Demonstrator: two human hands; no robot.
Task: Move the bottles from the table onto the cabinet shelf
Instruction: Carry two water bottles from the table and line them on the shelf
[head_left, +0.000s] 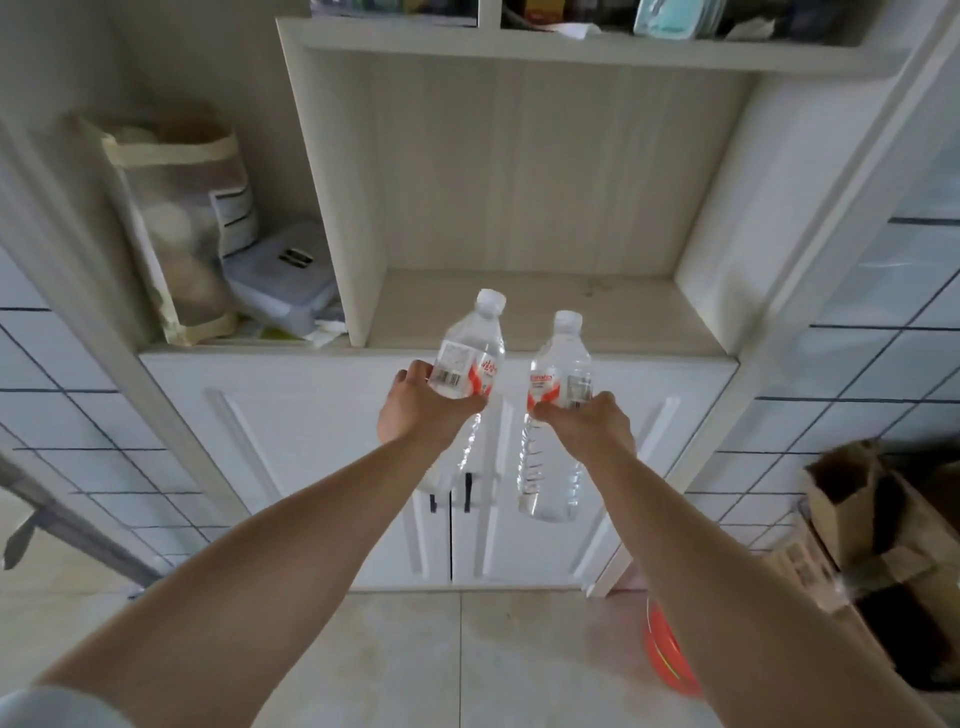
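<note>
Two bottles are hanging in front of the cabinet shelf (545, 312), caps tilting up toward its opening, long axes near upright. Left hand (415, 410) is curling round the left bottle (470, 358) at its label; right hand (592, 423) is gripping the right bottle (558, 374) likewise. Both are sitting just below and short of the shelf's front edge, about equally near. Fingertips are hiding behind the labels; the left bottle's base is blurring against the doors (363, 467) beneath the shelf.

Home storage corner, white cabinet (519, 467), tiled floor (467, 649), cardboard box (857, 519), food containers (280, 275)
</note>
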